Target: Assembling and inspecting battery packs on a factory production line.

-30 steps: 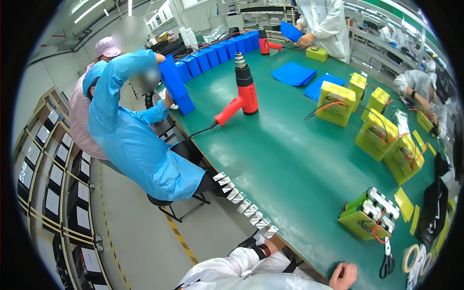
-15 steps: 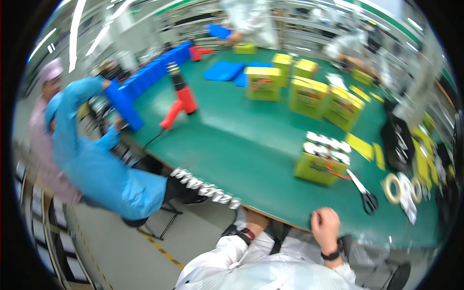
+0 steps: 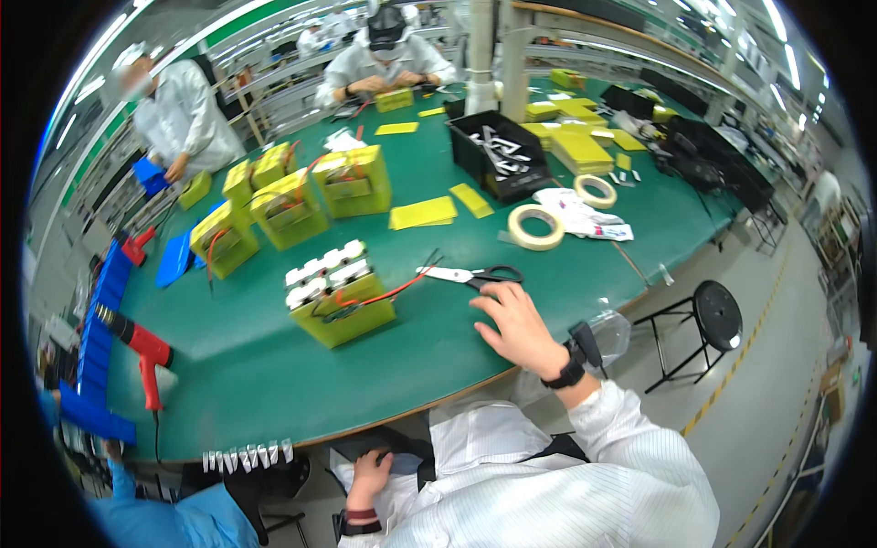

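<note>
Two grips: right hand (image 3: 523, 329) spread beside scissors (image 3: 473, 276); left hand (image 3: 369, 476), underside hidden, cannot tell.

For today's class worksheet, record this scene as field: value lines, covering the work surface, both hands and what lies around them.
Surface: green table
Right hand: fingers spread, nearest the black-handled scissors; contact unclear
Left hand: low by the lap, below the table's near edge; grip unclear
Nearest battery pack: yellow-green pack with white-topped cells, left of the scissors
Tape: cream tape roll, beyond the right hand
Container: black bin holding pale pieces
</note>
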`<action>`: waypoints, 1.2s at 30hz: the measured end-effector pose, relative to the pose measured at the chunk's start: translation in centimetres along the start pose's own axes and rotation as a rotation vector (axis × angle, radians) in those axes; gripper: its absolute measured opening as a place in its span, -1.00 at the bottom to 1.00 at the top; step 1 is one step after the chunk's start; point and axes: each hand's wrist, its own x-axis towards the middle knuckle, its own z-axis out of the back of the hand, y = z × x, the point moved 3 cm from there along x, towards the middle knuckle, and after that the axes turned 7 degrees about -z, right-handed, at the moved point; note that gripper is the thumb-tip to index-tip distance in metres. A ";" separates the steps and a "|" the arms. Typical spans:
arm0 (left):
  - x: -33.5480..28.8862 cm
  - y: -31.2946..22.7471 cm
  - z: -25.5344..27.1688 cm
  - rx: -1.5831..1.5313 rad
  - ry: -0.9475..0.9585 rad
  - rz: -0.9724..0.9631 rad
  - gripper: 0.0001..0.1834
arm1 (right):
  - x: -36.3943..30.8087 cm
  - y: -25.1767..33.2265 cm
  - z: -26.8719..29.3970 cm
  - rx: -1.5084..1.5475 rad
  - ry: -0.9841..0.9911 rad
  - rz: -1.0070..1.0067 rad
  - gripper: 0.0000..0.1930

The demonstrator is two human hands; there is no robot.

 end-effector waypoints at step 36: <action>9.4 -18.3 15.9 -0.206 -0.851 -0.365 -0.28 | 12.9 6.4 -8.2 0.665 0.374 0.023 0.12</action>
